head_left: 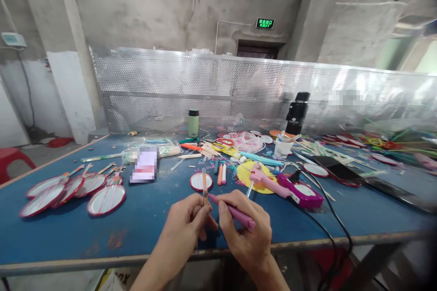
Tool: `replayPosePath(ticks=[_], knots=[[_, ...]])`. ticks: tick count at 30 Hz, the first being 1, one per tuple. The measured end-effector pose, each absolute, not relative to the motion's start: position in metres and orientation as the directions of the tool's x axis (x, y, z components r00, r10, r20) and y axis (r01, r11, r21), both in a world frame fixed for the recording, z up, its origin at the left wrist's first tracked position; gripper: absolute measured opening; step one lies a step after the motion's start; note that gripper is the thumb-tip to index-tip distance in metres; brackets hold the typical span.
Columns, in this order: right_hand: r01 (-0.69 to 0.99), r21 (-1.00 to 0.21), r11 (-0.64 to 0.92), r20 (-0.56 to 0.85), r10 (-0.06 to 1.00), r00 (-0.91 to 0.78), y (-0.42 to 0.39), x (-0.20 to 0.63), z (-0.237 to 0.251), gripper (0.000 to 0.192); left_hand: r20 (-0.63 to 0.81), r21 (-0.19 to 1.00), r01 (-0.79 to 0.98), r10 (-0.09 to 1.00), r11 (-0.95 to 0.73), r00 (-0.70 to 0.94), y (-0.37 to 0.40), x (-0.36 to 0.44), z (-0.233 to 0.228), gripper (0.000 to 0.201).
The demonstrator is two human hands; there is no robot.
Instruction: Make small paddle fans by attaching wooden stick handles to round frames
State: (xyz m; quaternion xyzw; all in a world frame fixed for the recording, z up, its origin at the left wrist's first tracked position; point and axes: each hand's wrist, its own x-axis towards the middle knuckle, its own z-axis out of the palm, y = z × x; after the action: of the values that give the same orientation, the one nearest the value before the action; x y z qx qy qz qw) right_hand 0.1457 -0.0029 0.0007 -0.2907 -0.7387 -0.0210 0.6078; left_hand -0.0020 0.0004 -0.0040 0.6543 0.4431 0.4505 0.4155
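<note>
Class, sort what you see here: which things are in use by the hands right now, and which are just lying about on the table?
In use:
left hand
wooden stick
right hand
pink pen

Lying about:
round fans
glue gun
green flask
white cup
blue table

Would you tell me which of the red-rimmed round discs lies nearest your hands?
The lone small disc just beyond the left hand; the others overlap in a cluster far left or lie right.
</note>
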Motion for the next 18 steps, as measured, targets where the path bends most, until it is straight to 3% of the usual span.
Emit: replayPosePath(ticks=[18], knots=[[0.420,-0.309,0.853,0.920,0.381,-0.097,-0.0031,0.1462,0.0008,0.018,0.228,0.949,0.172,0.950,-0.266,0.212,0.0018,-0.0010,-0.0058,0.035]])
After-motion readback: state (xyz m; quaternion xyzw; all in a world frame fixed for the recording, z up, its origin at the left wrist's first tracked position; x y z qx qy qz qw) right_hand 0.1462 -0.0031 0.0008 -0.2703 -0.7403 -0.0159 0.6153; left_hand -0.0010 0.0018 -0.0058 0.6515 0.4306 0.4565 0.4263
